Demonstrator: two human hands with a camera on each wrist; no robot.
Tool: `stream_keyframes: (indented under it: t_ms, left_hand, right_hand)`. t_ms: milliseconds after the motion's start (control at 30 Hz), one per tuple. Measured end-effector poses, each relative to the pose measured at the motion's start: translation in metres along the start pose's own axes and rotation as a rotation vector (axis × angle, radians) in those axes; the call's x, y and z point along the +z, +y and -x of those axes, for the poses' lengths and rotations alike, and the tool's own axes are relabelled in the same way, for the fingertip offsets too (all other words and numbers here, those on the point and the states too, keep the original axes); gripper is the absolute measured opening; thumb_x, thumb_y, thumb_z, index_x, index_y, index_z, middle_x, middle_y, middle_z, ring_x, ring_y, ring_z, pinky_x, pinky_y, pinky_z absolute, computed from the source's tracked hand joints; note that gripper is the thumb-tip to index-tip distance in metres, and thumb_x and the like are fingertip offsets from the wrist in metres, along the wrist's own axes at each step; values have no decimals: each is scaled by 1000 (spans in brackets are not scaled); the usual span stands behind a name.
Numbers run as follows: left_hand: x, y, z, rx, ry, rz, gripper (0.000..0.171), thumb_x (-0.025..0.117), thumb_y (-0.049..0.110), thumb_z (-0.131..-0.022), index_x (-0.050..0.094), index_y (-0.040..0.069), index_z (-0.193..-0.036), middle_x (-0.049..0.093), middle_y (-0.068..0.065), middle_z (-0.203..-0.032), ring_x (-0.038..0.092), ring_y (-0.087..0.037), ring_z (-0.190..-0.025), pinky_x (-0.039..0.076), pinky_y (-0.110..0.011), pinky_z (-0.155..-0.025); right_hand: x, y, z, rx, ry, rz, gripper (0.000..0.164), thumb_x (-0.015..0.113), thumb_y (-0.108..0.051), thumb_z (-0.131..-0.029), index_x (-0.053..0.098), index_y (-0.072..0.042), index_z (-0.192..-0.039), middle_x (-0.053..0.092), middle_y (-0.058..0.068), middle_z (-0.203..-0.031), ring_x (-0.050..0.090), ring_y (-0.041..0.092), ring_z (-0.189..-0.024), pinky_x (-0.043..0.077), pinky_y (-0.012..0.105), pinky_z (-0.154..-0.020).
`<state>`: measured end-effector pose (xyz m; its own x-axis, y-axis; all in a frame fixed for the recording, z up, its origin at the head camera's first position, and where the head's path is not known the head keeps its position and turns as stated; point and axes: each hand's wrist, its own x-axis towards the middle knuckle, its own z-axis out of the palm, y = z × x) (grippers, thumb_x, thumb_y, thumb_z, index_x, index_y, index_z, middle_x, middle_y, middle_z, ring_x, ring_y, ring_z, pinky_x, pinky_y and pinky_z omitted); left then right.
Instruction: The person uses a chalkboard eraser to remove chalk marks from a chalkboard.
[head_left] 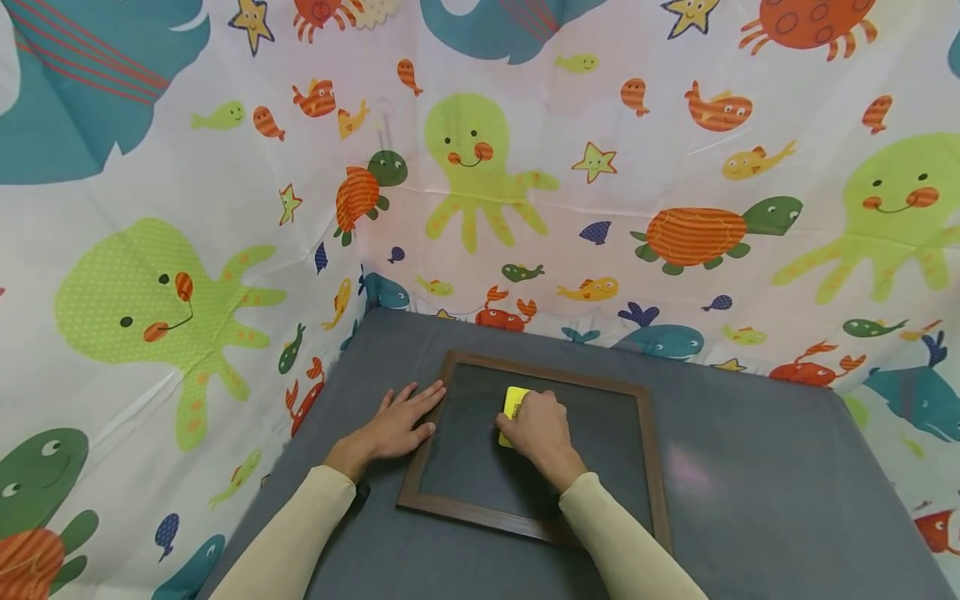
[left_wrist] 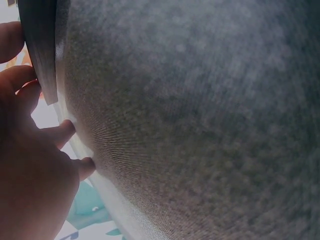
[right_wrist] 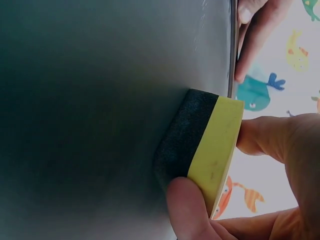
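Note:
A chalkboard (head_left: 480,483) with a brown wooden frame (head_left: 513,523) lies flat on the grey table. My right hand (head_left: 542,429) grips a board eraser (head_left: 516,404) over the upper middle of the board. In the right wrist view the eraser (right_wrist: 212,150) shows a yellow back and a dark felt side that faces the board, with thumb and fingers at its edges. My left hand (head_left: 397,423) rests at the frame's left side, fingers spread and fairly straight, fingertips on the wood. The left wrist view shows that hand (left_wrist: 40,145) beside the frame's edge (left_wrist: 42,55).
Grey cloth covers the table (head_left: 765,475), which extends to the right of the board. A white curtain (head_left: 525,150) printed with sea animals hangs along the back and left sides. Faint white marks (right_wrist: 202,15) show on the board near its left edge.

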<state>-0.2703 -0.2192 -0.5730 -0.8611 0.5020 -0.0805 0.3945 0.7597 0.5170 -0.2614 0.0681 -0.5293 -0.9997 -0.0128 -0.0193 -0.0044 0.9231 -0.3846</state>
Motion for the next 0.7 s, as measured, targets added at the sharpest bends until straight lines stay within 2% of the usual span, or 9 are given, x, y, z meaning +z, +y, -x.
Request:
stream_keyframes:
  t_ms: [200, 433, 533, 700]
  left_hand:
    - [1, -2, -3, -12, -14, -23, 69, 55, 30, -115, 26, 19, -176, 17, 2, -185, 12, -50, -169, 3, -79, -129]
    - [1, 0, -2, -21, -8, -27, 69, 57, 29, -114, 28, 18, -176, 20, 1, -184, 14, -51, -168, 4, -80, -128]
    - [2, 0, -2, -21, -10, -18, 69, 57, 28, -113, 30, 16, -175, 21, -1, -184, 14, -52, -168, 4, -81, -128]
    - [2, 1, -3, -30, -17, -21, 69, 56, 29, -114, 29, 18, -176, 20, 1, -184, 13, -50, -169, 3, -81, -128]
  right_hand:
    - [6, -20, -2, -27, 11, -2, 48, 83, -44, -92, 76, 3, -98, 63, 15, -90, 63, 27, -77, 64, 43, -71]
    - [18, -39, -5, -41, 4, -14, 49, 83, -45, -92, 76, 3, -99, 61, 16, -92, 63, 27, -67, 65, 42, -65]
    - [21, -43, -6, -41, -3, 5, 53, 83, -47, -93, 75, 4, -104, 61, 16, -92, 63, 27, -68, 64, 42, -66]
    - [21, -43, -8, 12, -25, 27, 70, 83, -54, -91, 66, 5, -124, 66, 15, -89, 66, 28, -70, 63, 45, -66]
